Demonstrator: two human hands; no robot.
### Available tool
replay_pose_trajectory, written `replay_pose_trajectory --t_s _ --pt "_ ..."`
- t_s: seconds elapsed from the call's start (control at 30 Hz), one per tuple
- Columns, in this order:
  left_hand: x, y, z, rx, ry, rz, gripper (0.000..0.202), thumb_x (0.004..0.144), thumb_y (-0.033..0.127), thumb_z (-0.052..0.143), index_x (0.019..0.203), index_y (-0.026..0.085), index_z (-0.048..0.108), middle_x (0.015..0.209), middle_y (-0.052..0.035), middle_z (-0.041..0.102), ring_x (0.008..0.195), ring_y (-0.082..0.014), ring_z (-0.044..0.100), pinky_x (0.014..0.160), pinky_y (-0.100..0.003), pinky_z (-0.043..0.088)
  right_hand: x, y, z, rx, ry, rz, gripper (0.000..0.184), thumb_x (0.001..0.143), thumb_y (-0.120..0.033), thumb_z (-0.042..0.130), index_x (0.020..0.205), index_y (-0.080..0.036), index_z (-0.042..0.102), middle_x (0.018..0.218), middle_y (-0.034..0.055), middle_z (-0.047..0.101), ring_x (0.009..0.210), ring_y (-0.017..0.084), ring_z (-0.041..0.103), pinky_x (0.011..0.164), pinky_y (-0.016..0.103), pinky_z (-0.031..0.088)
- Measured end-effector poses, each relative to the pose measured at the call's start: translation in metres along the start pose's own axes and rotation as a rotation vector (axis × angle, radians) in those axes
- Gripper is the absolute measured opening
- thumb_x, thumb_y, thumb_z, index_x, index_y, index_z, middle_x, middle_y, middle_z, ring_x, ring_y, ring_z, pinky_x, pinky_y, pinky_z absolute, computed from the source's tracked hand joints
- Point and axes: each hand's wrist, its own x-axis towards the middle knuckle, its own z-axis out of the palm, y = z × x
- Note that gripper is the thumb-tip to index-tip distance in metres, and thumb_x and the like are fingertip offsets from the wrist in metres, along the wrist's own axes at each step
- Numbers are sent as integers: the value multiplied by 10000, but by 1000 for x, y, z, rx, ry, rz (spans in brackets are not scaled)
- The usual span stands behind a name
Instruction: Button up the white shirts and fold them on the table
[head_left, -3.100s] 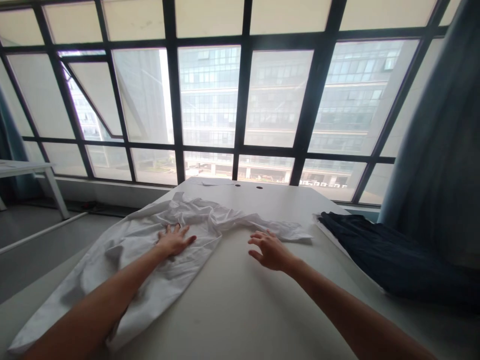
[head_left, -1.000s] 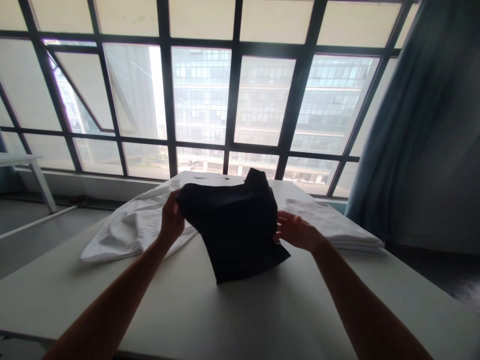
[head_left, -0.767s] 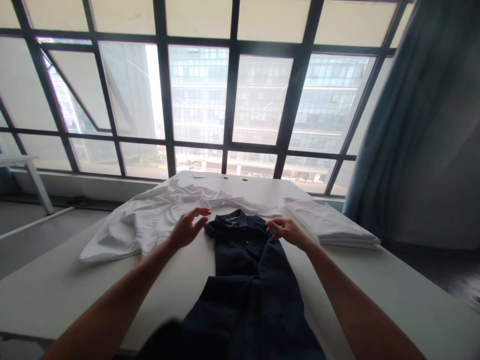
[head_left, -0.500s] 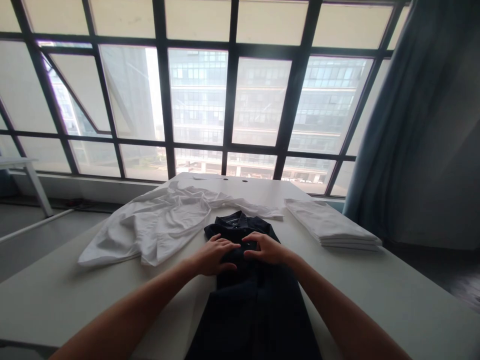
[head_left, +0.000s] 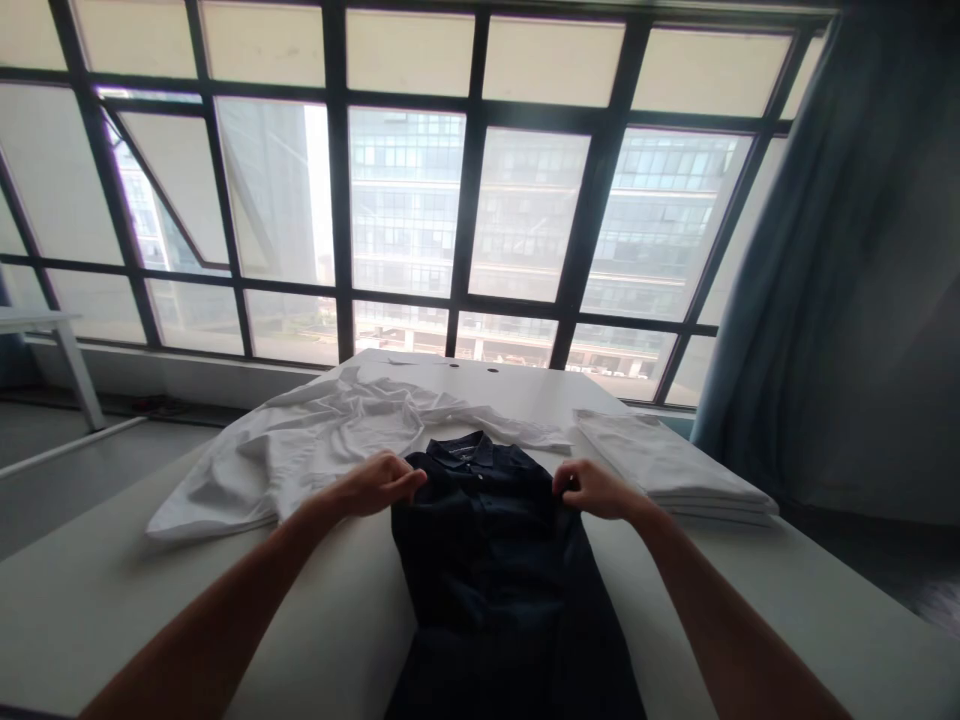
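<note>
A dark navy shirt (head_left: pixel 487 560) lies front up on the table before me, its collar pointing away and its lower part running out of view at the bottom. My left hand (head_left: pixel 382 482) pinches the shirt's left edge near the shoulder. On the opposite side, my right hand (head_left: pixel 596 488) grips the right edge at about the same height. Both hands have their fingers closed on the fabric. Small buttons show below the collar.
A crumpled white garment (head_left: pixel 300 440) spreads over the left of the white table (head_left: pixel 750 590). To the right sits a stack of folded white cloth (head_left: pixel 667 460). Behind the table stand large windows, with a blue-grey curtain (head_left: pixel 780 300) at the right.
My hands have moved apart from the middle of the shirt's chest to its two side edges and closed on the fabric. The shirt's upper part now looks wider and flatter.
</note>
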Motion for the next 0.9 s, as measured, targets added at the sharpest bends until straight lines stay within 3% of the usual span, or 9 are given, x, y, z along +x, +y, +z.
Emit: replay_pose_trajectory --t_s 0.13,0.2,0.27,0.33,0.47,0.57,0.7,0.8,0.9 --pt "1 4 -3 118 213 -87 650 977 568 346 578 158 654 550 -33 597 571 -141 570 688 -267 433 -5 29 -21 -333 454 342 343 769 -73 529 1034 -148 734 1122 140 678 1009 273 632 903 353 451" --pt "5 15 10 185 233 -24 474 944 533 472 751 181 725 763 -61 698 761 -183 635 805 -295 450 -3 27 -16 -351 515 373 363 807 -102 523 1113 -146 714 1192 152 658 1045 288 623 928 380 440" --pt "9 25 29 197 163 39 318 905 481 576 998 221 736 1014 -75 724 987 -222 638 945 -336 427 2 12 0 -226 426 224 302 850 -158 526 1079 -165 724 1156 121 681 1021 258 634 922 347 451" --pt "12 32 50 188 48 94 375 863 432 655 1188 246 675 1153 -79 699 1100 -239 614 1027 -370 386 7 -10 22 -52 275 0 246 886 -242 539 1025 -186 734 1072 83 708 951 219 651 871 297 473" --pt "16 34 70 213 -99 145 357 856 345 670 1198 242 673 1084 -74 718 1018 -235 650 970 -353 408 14 -51 66 46 87 -161 338 878 -429 609 1089 -183 705 974 76 710 848 217 655 761 289 481" --pt "15 26 52 192 -64 109 231 908 378 590 933 204 741 842 -42 730 796 -185 662 800 -279 432 16 -66 82 -36 85 -135 397 851 -492 637 1096 -183 684 977 85 692 834 223 648 729 287 461" --pt "-3 -5 -8 203 248 -188 578 956 536 401 543 167 567 452 8 496 465 -120 467 524 -238 325 15 -72 82 -71 50 -77 321 830 -389 641 1085 -195 672 923 66 696 809 221 647 691 277 436" --pt "-21 -30 -49 341 613 -422 498 955 495 398 616 174 572 533 -16 564 507 -151 515 548 -257 349 14 -77 79 -93 66 -31 258 822 -319 610 1038 -199 685 869 56 702 803 218 651 691 272 421" --pt "-25 -33 -59 496 832 -434 340 928 425 453 813 167 643 809 -82 688 745 -222 623 708 -308 437 15 -81 78 -78 123 43 220 826 -291 580 979 -192 704 808 65 705 791 222 656 702 274 420"
